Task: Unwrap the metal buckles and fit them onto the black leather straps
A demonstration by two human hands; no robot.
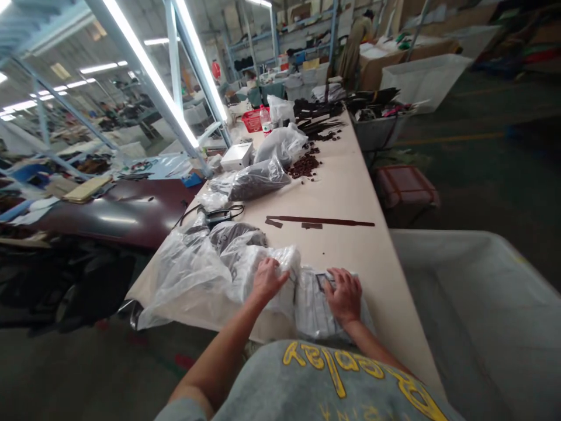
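Fingers [356, 285] half curled, backs uppermost; whether they grip, I cannot tell.
On the desk [344, 196], the clear bag [179, 266] spreads to my left; the white bundle [287, 257] adjoins it, under my left hand [267, 280]. My right hand [344, 294] lies over the flat pack [311, 310], just right of the bundle, so it is nearer; the pack sits directly beneath its fingers, long axis unclear. Beyond both hands, the thin strap [326, 221] runs crosswise.
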